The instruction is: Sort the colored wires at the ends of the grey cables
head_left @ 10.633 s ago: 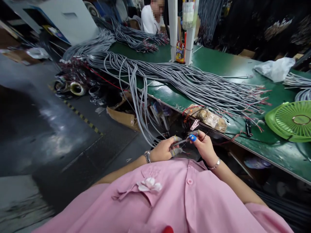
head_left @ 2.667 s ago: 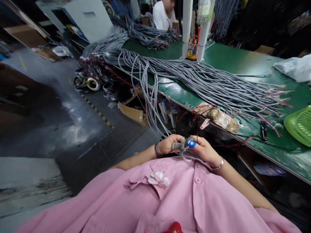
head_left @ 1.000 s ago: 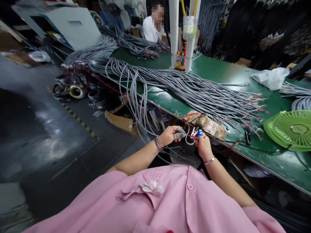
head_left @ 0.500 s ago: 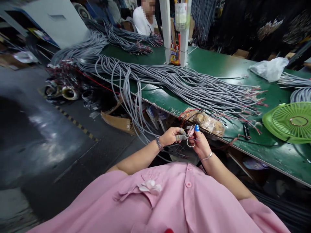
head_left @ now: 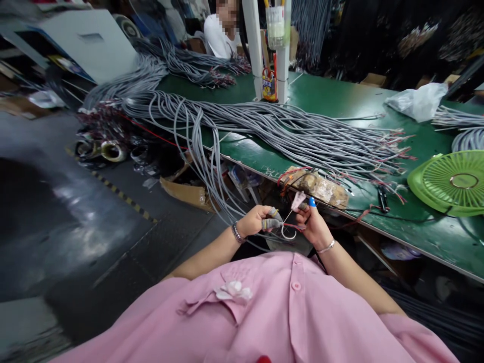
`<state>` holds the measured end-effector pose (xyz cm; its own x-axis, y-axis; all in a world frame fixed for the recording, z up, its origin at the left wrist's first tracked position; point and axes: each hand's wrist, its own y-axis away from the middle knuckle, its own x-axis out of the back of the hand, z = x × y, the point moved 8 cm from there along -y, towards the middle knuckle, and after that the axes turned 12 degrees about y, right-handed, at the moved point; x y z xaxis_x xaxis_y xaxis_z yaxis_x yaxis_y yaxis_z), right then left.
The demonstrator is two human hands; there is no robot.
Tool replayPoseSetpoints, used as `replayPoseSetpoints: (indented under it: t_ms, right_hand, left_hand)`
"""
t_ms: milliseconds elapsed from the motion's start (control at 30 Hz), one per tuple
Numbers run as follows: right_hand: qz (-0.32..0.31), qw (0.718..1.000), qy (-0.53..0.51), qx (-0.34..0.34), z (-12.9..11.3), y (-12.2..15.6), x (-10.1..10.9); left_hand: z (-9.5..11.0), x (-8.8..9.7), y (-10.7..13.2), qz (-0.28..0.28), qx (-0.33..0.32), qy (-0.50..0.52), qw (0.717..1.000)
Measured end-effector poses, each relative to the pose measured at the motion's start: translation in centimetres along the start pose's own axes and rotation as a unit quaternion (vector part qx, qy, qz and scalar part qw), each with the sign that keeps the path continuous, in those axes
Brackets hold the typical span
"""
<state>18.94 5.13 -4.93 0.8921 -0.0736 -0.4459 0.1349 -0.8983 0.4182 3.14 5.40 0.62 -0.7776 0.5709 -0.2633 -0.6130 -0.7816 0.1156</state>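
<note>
My left hand, with grey covers on its fingertips, is closed in a pinch on the end of a grey cable. Thin wires, one reddish and one pale, run from that pinch towards the right. My right hand has a blue cover on its thumb and curled fingers. A small flat pink piece sticks up from its fingers; its kind is unclear. Below the wires, between both hands, hangs a curved white strip. What the right fingers do with the wire ends is too small to tell.
Grey cables lie in a long bundle across the green table, some drooping over its front edge. A taped block sits at that edge. Right of it are a black tool and a green fan. A person sits beyond.
My hands have moved a little apart, the left one leftwards. The pink piece now stands above the right fingers, and wires show stretched between the hands. The white strip has shifted left and lower.
</note>
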Motion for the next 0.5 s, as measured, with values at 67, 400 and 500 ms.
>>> replayPoseSetpoints:
  t_ms: [67,400,500]
  right_hand:
    - [-0.01,1.0,0.012,-0.006,-0.1,0.3,-0.2]
    - [-0.074,0.995,0.059,0.018,-1.8,0.4,-2.0]
    - [-0.043,0.99,0.115,0.065,-2.4,0.3,-1.9]
  left_hand:
    - [0.0,0.0,0.7,0.01,-0.003,0.007,1.0]
    - [1.4,0.2,3.0,0.028,-0.071,-0.009,0.997]
    - [2.1,0.8,1.9,0.046,-0.088,0.008,0.995]
